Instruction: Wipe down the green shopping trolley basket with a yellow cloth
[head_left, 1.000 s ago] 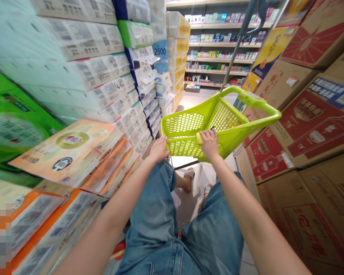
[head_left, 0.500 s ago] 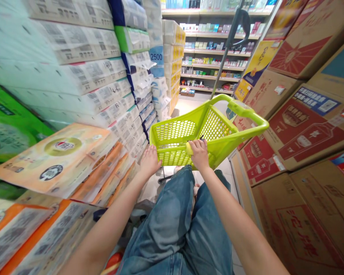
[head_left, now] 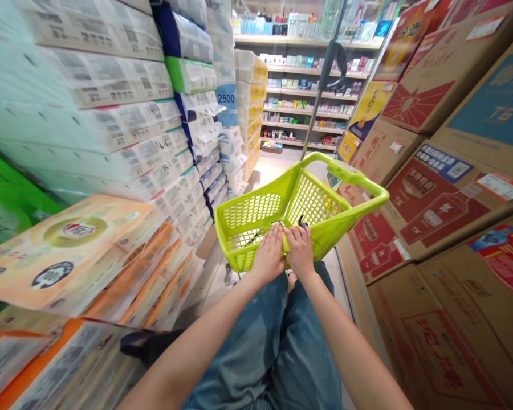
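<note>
A lime green plastic shopping cart (head_left: 256, 212) rolls ahead of me in a narrow store aisle, its mesh basket showing nothing inside. My right hand (head_left: 300, 250) is wrapped round the near rim together with a small yellow-green thing I cannot make out. Right beside it, my left hand (head_left: 268, 255) rests on the same rim, fingers curled over the edge. The two hands touch. My legs in blue jeans show below the cart.
Stacked tissue and paper packs (head_left: 111, 131) wall the left side, with orange packs (head_left: 77, 250) jutting out low. Cardboard boxes (head_left: 448, 188) with red prints line the right. The cart's tall pole handle (head_left: 325, 74) rises ahead. Shelves of goods (head_left: 299, 85) close the aisle's far end.
My left hand slid right along the cart's rim until it met my right hand. The cart has swung slightly left and rolled farther down the aisle.
</note>
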`<move>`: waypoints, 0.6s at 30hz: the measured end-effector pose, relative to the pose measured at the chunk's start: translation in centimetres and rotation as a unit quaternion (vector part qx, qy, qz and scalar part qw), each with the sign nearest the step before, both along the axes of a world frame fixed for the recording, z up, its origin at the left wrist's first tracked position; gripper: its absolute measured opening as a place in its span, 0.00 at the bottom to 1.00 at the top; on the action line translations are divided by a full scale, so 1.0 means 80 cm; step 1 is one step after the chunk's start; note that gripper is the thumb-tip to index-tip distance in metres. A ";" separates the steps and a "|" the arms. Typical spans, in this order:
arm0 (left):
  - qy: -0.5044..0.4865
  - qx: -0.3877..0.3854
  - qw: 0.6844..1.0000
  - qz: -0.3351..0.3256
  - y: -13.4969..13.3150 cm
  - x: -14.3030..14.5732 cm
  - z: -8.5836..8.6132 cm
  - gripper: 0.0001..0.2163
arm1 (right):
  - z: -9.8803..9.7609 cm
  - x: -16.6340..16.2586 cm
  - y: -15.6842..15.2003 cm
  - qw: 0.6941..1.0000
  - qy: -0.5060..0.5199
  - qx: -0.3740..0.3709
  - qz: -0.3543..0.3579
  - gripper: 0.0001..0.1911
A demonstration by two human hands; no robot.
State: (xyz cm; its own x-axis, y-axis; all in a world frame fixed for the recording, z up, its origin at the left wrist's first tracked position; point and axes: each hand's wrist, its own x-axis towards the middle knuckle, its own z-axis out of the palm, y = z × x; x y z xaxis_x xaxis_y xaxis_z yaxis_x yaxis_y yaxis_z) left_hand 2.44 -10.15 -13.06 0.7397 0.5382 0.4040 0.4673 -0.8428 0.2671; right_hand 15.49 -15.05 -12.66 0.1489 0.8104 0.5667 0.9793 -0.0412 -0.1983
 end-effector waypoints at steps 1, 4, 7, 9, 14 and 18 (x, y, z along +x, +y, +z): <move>-0.007 0.000 1.000 0.004 -0.002 0.001 -0.002 0.40 | -0.001 -0.003 -0.003 1.000 0.005 0.003 0.000 0.25; -0.010 0.011 1.000 0.012 -0.005 -0.007 -0.008 0.42 | -0.006 -0.010 -0.005 1.000 0.013 0.011 0.005 0.22; 0.000 0.026 0.999 0.018 -0.004 -0.020 -0.011 0.44 | -0.010 -0.018 -0.004 1.000 0.014 0.018 0.018 0.22; 0.002 0.028 0.999 0.018 -0.003 -0.028 -0.011 0.45 | -0.011 -0.024 -0.003 0.999 0.018 0.022 0.022 0.24; 0.011 0.037 0.999 0.025 -0.008 -0.037 -0.011 0.44 | -0.011 -0.032 -0.005 0.999 0.021 0.028 0.035 0.27; 0.018 0.059 0.997 0.048 -0.022 -0.038 -0.017 0.43 | -0.008 -0.019 -0.020 0.997 -0.031 0.005 0.066 0.31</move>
State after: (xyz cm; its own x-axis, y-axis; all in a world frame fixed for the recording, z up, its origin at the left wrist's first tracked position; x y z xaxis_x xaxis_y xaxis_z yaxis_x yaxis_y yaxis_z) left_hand -0.57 -11.91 -14.42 0.7026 0.5571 0.4427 0.5544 -0.8186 0.1503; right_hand 13.94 -16.69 -13.32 0.0055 0.8144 0.5803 0.9865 0.0907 -0.1365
